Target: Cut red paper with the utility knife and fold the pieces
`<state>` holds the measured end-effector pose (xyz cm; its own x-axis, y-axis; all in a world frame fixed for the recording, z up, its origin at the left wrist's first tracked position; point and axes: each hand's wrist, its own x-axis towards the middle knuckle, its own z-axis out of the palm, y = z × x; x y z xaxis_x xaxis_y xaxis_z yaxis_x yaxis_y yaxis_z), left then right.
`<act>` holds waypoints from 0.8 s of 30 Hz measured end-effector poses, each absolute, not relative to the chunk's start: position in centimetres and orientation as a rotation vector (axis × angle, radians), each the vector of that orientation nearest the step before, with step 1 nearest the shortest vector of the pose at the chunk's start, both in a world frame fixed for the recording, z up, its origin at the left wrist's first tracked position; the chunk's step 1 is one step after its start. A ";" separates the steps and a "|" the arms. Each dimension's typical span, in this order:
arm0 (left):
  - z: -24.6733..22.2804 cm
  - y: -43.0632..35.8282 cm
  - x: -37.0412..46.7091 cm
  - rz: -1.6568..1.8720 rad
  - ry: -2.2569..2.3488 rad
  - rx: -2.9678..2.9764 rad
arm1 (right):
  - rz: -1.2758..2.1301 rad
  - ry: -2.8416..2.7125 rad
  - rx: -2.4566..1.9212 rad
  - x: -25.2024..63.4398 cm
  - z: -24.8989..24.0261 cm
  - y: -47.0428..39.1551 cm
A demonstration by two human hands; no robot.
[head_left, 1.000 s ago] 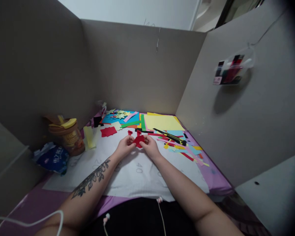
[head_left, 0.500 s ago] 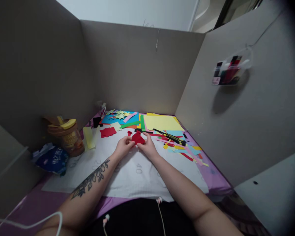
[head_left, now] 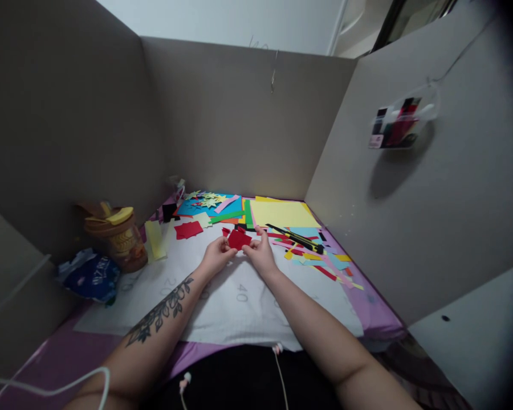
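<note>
A small piece of red paper [head_left: 239, 240] is held between my two hands above the white sheet [head_left: 222, 307]. My left hand [head_left: 216, 254] pinches its left edge between thumb and fingers. On the other side, my right hand [head_left: 260, 254] grips the lower right edge, its index finger raised. Small red scraps [head_left: 226, 232] show just behind the held piece. Other red paper pieces [head_left: 188, 229] lie in a little stack to the left of my hands.
Right of my hands, a black and yellow utility knife [head_left: 297, 238] rests among coloured paper strips [head_left: 325, 265]. Yellow sheets [head_left: 282, 213] and a blue sheet [head_left: 183, 208] with pale paper stars [head_left: 209, 199] lie behind. At left stand a brown lidded tub [head_left: 122, 242] and a blue packet [head_left: 89, 276].
The red paper has turned slightly in my fingers and now looks wider. My right hand has shifted a little right, its thumb now at the paper's lower right edge.
</note>
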<state>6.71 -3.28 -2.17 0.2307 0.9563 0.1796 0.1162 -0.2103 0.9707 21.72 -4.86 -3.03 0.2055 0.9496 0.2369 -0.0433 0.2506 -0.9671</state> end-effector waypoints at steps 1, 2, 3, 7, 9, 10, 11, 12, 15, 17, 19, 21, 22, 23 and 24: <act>-2.0 -3.3 6.7 1.114 1.052 1.536 | 0.885 -1.121 -1.072 22.2 -3.0 -4.8; -1.8 -3.4 6.6 1.116 1.062 1.517 | 0.852 -1.122 -1.080 22.6 -2.9 -4.8; -1.6 -3.5 6.5 1.117 1.072 1.497 | 0.806 -1.135 -1.092 23.1 -2.8 -4.8; -1.2 -3.7 6.0 1.087 1.082 1.411 | 0.368 -1.521 -1.130 24.3 -2.3 -5.4; -1.3 -3.7 5.9 1.047 1.061 1.372 | 0.075 -1.825 -1.106 24.1 -2.2 -5.8; -1.4 -3.7 5.9 1.022 1.047 1.355 | -0.044 -1.936 -1.095 23.9 -2.2 -5.9; -1.5 -3.7 6.0 0.995 1.032 1.342 | -0.138 -2.012 -1.085 23.6 -2.1 -6.0; -1.6 -3.7 6.0 0.967 1.017 1.331 | -0.209 -2.056 -1.079 23.3 -2.1 -6.1; -1.6 -3.8 6.1 0.896 0.983 1.313 | -0.352 -2.094 -1.052 22.8 -2.0 -6.0; -1.3 -3.9 6.0 0.869 0.973 1.313 | -0.412 -2.094 -1.036 22.8 -1.8 -5.9; -1.1 -4.0 5.9 0.858 0.973 1.328 | -0.448 -2.095 -1.028 22.9 -1.7 -5.9; -1.0 -4.0 5.7 0.863 0.989 1.366 | -0.447 -2.097 -1.042 23.0 -1.7 -5.9; -1.1 -4.0 5.6 0.873 1.005 1.395 | -0.432 -2.101 -1.058 23.2 -1.8 -5.8; -1.2 -3.9 5.4 0.889 1.027 1.430 | -0.408 -2.108 -1.080 23.3 -1.9 -5.7; -1.3 -3.8 5.3 0.910 1.054 1.472 | -0.375 -2.123 -1.106 23.4 -2.0 -5.6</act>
<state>5.25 -3.83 -1.35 0.3199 0.9475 0.0029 0.1411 -0.0507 0.9887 23.38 -5.60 -2.01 -0.3876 0.5992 0.7005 0.8030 0.5927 -0.0628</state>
